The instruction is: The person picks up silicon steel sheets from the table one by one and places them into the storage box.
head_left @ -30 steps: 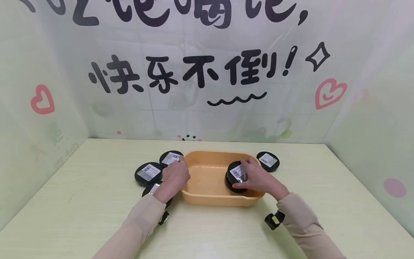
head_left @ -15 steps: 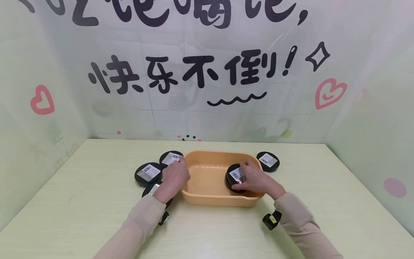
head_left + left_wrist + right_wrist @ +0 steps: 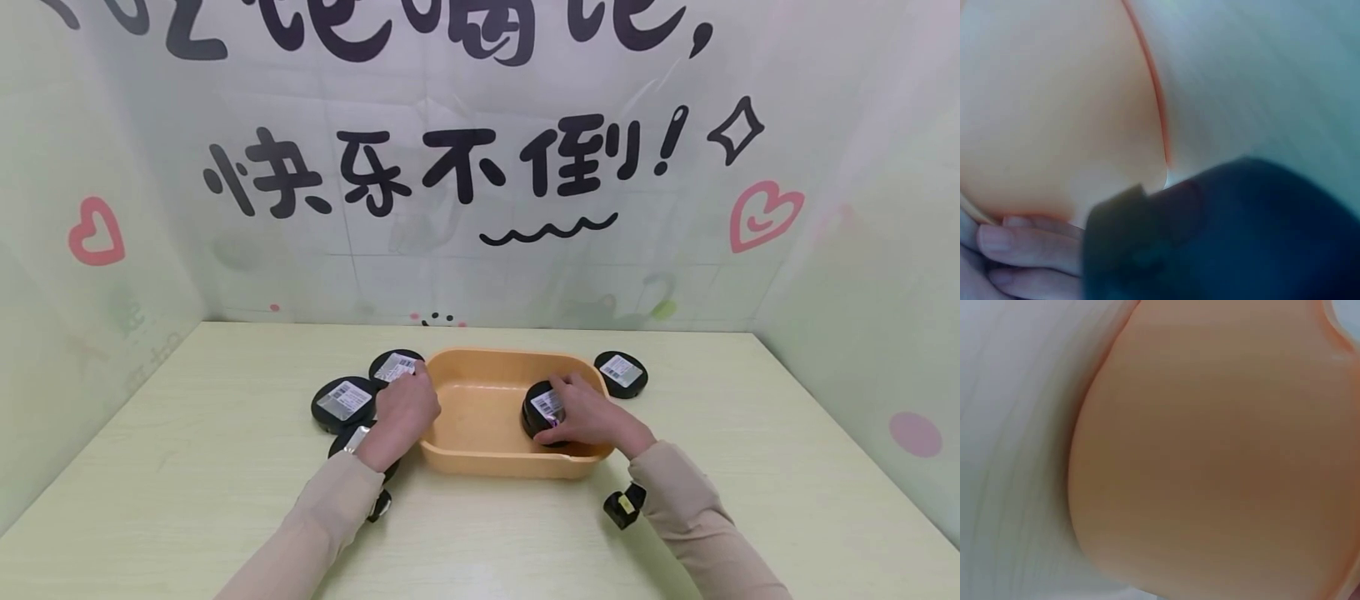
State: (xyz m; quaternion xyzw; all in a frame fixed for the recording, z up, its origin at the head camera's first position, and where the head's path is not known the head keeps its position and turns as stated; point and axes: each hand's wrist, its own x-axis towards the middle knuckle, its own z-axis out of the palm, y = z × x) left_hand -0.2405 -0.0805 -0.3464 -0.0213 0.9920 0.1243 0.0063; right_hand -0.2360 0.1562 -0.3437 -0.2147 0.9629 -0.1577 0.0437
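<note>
orange plastic tub (image 3: pixel 480 463) sits mid tabletop (image 3: pixel 480 537). r hand (image 3: pixel 592 414) reaches into its r end, grip closed on a black round case (image 3: pixel 542 417) w/ white barcode label. case is inside tub, between thumb (near side) & fingers (far side), label up; palm is to the r of it, so the case's l part shows & r part is hidden. looks stacked on another dark round piece, only its edge visible, can't tell more.

l hand (image 3: pixel 407 406) at tub's l end, grip on the rim, fingers bent at the outer side per l wrist view; thumb placement unclear. grip is well apart from the case in r hand.

more labelled cases on tabletop outside tub: far-l case (image 3: pixel 390 371) just beside l fingers, mid-l case (image 3: pixel 343 403) left of l hand, near-l case (image 3: pixel 345 440) partly under l forearm in view. r case (image 3: pixel 621 373) just beyond tub's r end, near r hand, not held.

r wrist view = mostly tub wall, case not visible there. beige sleeves (image 3: pixel 303 521) on both arms. backdrop (image 3: pixel 450 283) behind, big black chinese characters.
</note>
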